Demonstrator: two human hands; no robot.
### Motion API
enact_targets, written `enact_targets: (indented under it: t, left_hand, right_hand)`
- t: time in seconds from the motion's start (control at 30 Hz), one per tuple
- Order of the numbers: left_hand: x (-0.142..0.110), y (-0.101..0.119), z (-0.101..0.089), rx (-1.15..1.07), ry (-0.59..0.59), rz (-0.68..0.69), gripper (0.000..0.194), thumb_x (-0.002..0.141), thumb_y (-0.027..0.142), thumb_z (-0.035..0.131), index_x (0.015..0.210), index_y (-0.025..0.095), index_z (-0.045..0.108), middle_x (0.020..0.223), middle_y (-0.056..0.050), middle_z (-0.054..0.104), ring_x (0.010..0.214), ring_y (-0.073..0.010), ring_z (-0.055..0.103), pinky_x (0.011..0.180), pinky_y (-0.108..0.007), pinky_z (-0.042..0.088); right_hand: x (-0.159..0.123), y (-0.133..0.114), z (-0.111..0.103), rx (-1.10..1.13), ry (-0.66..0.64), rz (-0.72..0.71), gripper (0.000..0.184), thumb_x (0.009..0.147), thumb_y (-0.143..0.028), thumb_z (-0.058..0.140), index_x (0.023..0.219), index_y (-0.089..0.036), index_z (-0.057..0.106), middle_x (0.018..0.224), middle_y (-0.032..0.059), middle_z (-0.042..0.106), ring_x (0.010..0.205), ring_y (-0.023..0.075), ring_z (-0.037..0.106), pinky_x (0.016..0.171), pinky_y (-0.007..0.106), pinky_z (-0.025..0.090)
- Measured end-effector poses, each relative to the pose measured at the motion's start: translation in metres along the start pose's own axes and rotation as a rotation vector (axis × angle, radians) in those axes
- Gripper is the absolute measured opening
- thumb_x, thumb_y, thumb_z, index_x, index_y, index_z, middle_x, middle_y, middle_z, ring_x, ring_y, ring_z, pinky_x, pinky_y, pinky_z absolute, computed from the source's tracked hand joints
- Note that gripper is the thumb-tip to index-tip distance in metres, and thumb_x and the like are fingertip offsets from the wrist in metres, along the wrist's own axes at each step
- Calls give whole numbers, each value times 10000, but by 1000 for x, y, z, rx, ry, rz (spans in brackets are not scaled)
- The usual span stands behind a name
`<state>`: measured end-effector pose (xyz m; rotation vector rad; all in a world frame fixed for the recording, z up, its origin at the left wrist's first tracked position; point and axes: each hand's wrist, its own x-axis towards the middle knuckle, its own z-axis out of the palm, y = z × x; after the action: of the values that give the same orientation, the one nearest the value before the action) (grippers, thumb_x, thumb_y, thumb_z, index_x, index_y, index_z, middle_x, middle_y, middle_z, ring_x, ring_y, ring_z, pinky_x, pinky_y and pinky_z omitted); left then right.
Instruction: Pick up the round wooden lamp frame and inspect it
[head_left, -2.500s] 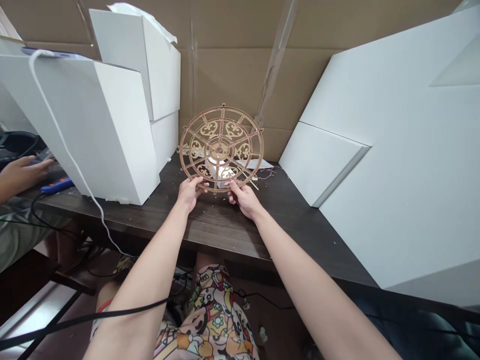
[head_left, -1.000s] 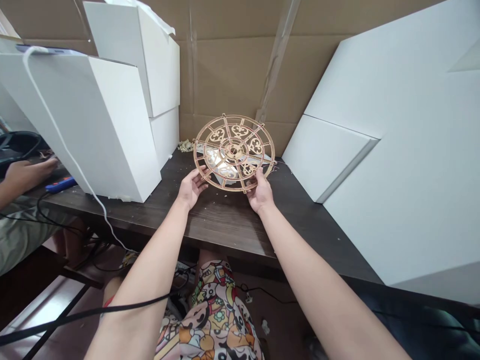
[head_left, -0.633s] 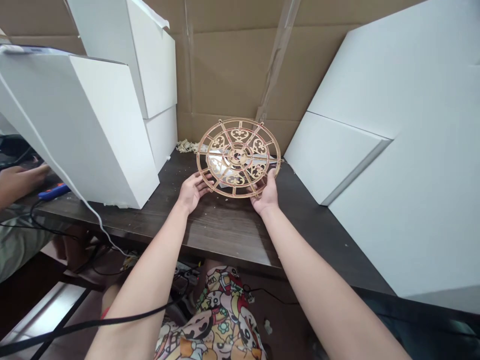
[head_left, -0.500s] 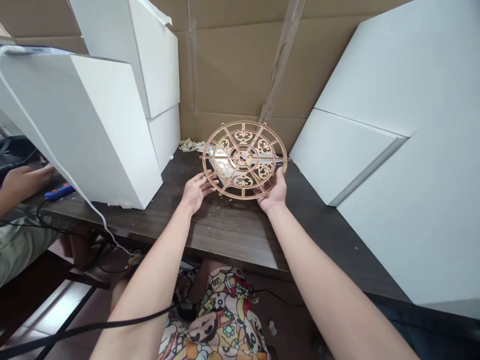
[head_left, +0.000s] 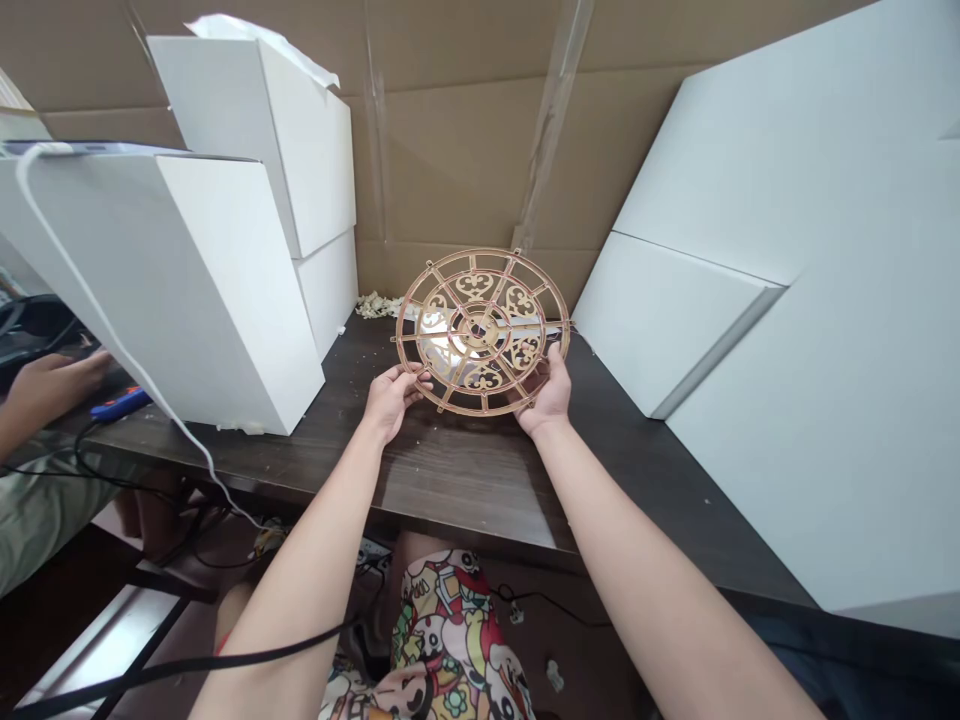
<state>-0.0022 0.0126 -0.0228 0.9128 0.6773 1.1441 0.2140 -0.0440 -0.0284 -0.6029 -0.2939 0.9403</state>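
Wheel-shaped frame [head_left: 491,330] tilts over the dark surface [head_left: 465,470], held at the centre of the view; the left hand [head_left: 390,402] pinches its rim around eight o'clock, the right hand [head_left: 550,397] grips it near four o'clock. It looks already joined as one piece; whether anything is left to add cannot be told. Pale scraps [head_left: 379,305] lie towards eleven o'clock.

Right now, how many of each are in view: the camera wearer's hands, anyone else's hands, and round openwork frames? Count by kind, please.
Wearer's hands: 2, the left hand and the right hand
Co-worker's hand: 1
Round openwork frame: 1
Total: 4
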Motion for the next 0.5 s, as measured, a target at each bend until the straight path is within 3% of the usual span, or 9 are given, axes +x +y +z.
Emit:
enact_targets:
  t: [0.17,0.5]
  left_hand:
    - [3,-1,1,-10,-19,0,223,680,120,758,881,145,663,822,-20,703,622,-125,646,669,-265,533]
    - [3,-2,-2,-39,-13,11,177,630,104,759,766,140,651,703,-3,643,606,-94,564,620,-210,463]
  right_hand:
    - [3,3,-2,-34,-68,-13,379,981,-577,626,1012,-216,736,957,46,744,836,258,737,747,441,654]
    - [-7,3,-3,-73,-106,-3,379,1004,-546,608,958,-190,730,914,53,734,784,243,718,731,414,644]
